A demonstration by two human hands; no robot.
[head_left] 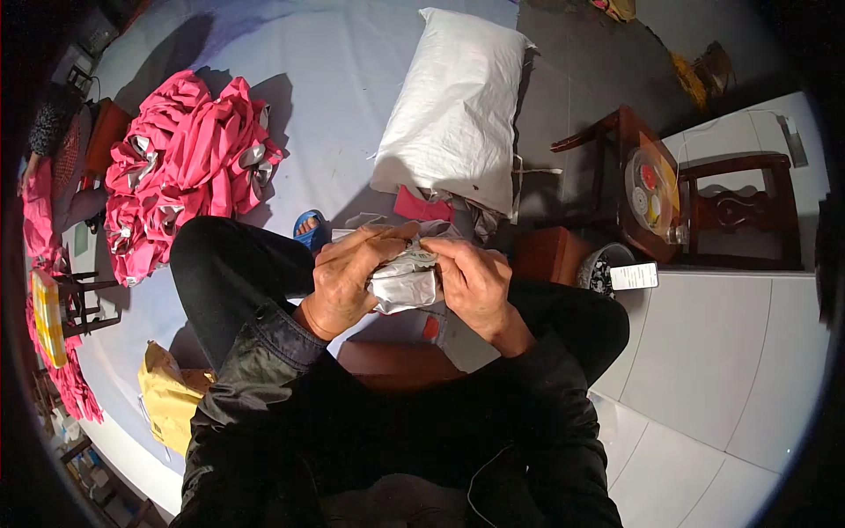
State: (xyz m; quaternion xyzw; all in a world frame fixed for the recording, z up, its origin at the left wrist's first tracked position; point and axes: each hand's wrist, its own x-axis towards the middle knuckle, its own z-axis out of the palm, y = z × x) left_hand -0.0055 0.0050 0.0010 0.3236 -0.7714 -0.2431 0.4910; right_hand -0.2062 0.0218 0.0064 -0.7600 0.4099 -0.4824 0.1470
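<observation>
Above my lap, my left hand (pixel 350 275) and my right hand (pixel 471 282) grip a small bundle of silvery-white fabric (pixel 405 289) between them. The left fingers curl over its left and top side. At the upper right of the bundle, my right thumb and forefinger pinch its edge. Whether something is wrapped inside the bundle cannot be seen. Just beyond my hands lies a large white woven sack (pixel 458 101), with a piece of pink cloth (pixel 422 205) at its near end.
A big heap of pink fabric pieces (pixel 185 167) lies at the left on a pale sheet (pixel 317 97). To the right stand wooden chairs (pixel 744 207) and a patterned bin (pixel 603 271) with a white card on its rim. Near my left knee is a yellow bag (pixel 167 400). Another person sits far left.
</observation>
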